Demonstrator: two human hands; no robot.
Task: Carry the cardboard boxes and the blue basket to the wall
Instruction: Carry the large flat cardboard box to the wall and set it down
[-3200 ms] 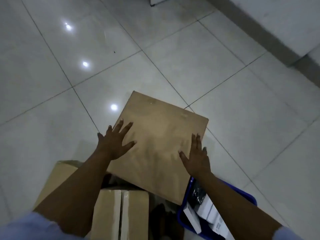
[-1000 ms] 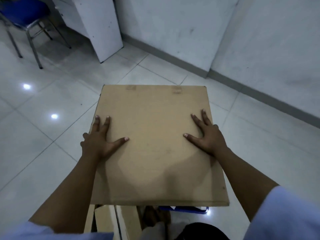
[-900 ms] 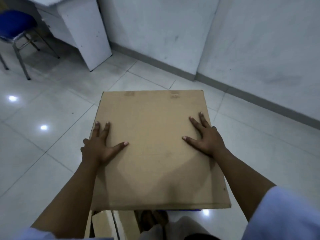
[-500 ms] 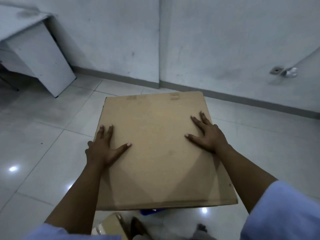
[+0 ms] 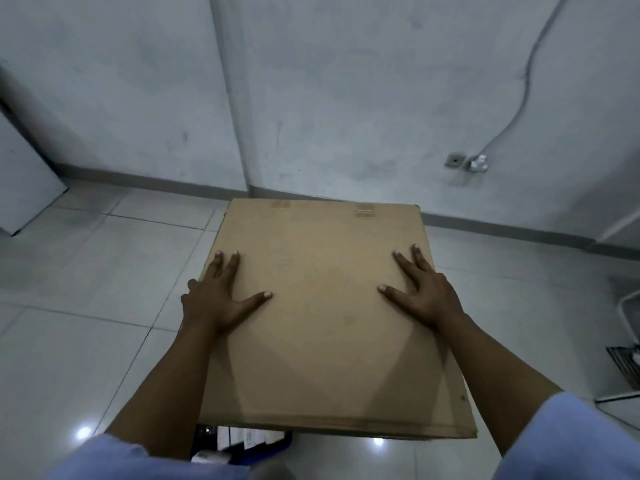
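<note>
— Grip status?
— Left hand (image 5: 221,299) and right hand (image 5: 424,292) clamp the flat brown cardboard box (image 5: 329,317) by its side edges, thumbs spread on top, presumably for steadiness.
— Position?
— Held raised, facing the pale wall (image 5: 346,98); blue basket (image 5: 263,448) beneath.

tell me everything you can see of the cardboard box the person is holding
The cardboard box is plain brown, its broad flat face turned up toward the camera, with two faint printed marks near its far edge. The left hand and right hand lie spread flat on that face, near its two side edges. It is held off the tiled floor.
</note>
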